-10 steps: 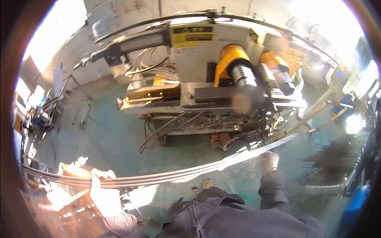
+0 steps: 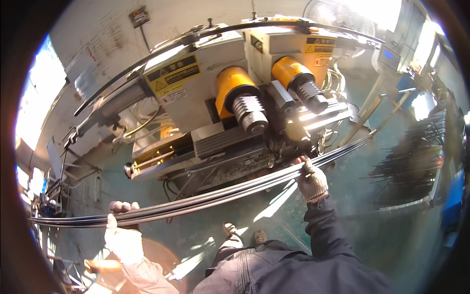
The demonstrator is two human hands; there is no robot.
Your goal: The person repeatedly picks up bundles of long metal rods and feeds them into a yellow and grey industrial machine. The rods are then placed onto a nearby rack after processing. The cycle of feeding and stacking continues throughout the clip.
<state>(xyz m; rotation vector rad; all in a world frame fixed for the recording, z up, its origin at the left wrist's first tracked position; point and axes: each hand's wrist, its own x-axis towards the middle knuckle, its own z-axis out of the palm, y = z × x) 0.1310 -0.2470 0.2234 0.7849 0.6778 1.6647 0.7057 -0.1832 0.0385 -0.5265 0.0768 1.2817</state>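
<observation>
A bundle of several long, thin metal rods (image 2: 210, 198) stretches across in front of me, rising from the far left toward the right. Near its left part my left hand (image 2: 125, 237), gloved and bright with sunlight, is closed around the rods, its fingertips over their far side. My right hand (image 2: 312, 183), in a knitted grey glove, grips the bundle nearer its right end. Beyond the rods stands a grey machine (image 2: 220, 142). Two orange housings (image 2: 230, 88) with ribbed steel spindles stick out of it toward me. The rods cross just in front of the machine's lower edge.
A pile of dark rods (image 2: 411, 161) lies on a rack at the right, with a blue object (image 2: 453, 201) beside it. A control box (image 2: 388, 58) stands on a post at the back right. Metal frames (image 2: 81, 176) occupy the left side, and a green floor (image 2: 191, 230) lies below.
The view has turned and come nearer the machine. My right hand, less clearly on the rods before, now wraps round them. The bundle's right end sits higher.
</observation>
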